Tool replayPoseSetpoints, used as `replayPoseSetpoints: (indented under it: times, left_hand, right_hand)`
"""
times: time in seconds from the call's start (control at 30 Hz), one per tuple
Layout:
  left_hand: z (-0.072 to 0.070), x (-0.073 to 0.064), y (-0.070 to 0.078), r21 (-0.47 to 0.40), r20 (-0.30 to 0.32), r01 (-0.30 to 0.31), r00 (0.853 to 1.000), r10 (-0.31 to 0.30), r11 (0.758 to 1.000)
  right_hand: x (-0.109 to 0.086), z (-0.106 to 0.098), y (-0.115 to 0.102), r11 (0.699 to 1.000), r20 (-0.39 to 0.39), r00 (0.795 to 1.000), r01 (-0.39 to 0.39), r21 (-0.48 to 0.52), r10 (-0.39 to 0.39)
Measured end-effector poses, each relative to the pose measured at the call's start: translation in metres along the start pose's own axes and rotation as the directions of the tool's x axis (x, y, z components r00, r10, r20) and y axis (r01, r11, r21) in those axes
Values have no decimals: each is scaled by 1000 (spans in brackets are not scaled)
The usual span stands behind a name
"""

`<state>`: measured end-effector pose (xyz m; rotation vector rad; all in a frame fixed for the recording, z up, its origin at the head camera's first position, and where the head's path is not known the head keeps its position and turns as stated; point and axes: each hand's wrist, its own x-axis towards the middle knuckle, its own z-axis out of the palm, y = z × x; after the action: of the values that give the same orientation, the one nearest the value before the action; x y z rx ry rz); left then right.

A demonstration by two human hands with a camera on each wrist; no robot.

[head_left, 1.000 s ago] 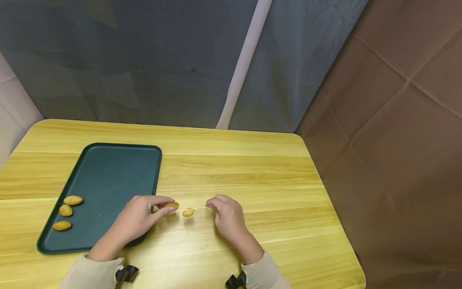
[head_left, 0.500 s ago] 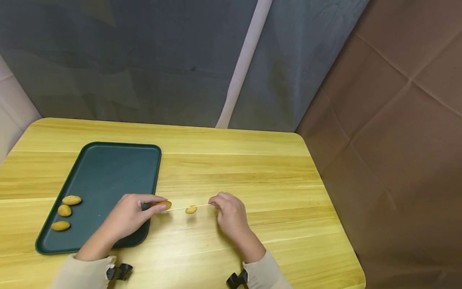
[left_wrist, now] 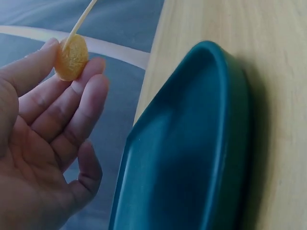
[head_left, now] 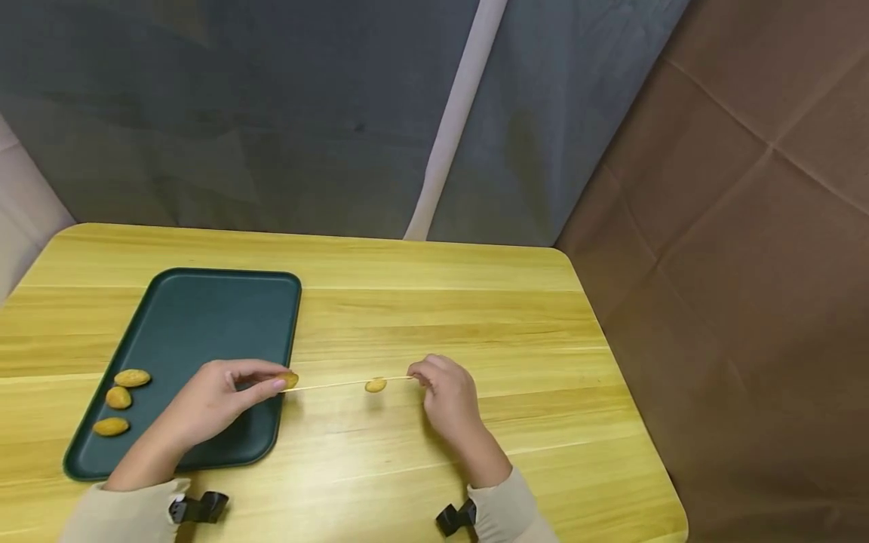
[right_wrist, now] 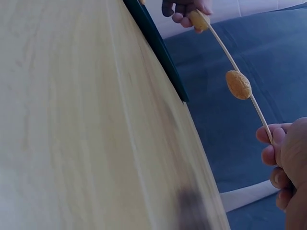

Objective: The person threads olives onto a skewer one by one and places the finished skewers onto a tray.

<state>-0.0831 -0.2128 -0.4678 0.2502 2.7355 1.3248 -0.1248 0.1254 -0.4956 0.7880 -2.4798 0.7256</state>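
My right hand (head_left: 448, 396) pinches one end of a thin wooden skewer (head_left: 333, 386) between thumb and fingers. Partway along it, nearer that hand, sits a golden-brown oval piece (right_wrist: 238, 85) with a wrinkled skin, pierced by the stick. Over the tray's right edge, my left hand (head_left: 213, 396) pinches a second oval piece (left_wrist: 72, 57) between thumb and fingertips. The skewer's far end meets that piece in the left wrist view; how deep it goes in cannot be told. The other left fingers are loosely bent.
A dark green tray (head_left: 224, 302) lies on the left of the wooden table (head_left: 434, 317). Three more oval pieces, an upper (head_left: 132, 378), a middle (head_left: 118, 397) and a lower (head_left: 111, 427), lie along its left side. Grey and brown cloth hangs around the table.
My left hand has moved left with its piece, and my right hand slightly right and away with the skewer. A longer stretch of skewer now shows between the two pieces.
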Motion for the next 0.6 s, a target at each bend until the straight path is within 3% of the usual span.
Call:
replayPoseSetpoints:
  times: [0.23, 0.43, 0.6]
  left_hand:
    - [-1, -1, -5, -117, 76, 81, 994, -73, 990]
    - [1, 1, -9, -315, 208, 129, 976, -64, 940]
    - [1, 4, -12, -367, 268, 154, 962, -54, 917]
  right_hand:
    - [0, -5, 6, 1000, -19, 1000, 16, 11, -16]
    - [-2, -7, 12, 998, -22, 999, 43, 37, -43]
    - [-2, -9, 15, 998, -23, 998, 60, 32, -60]
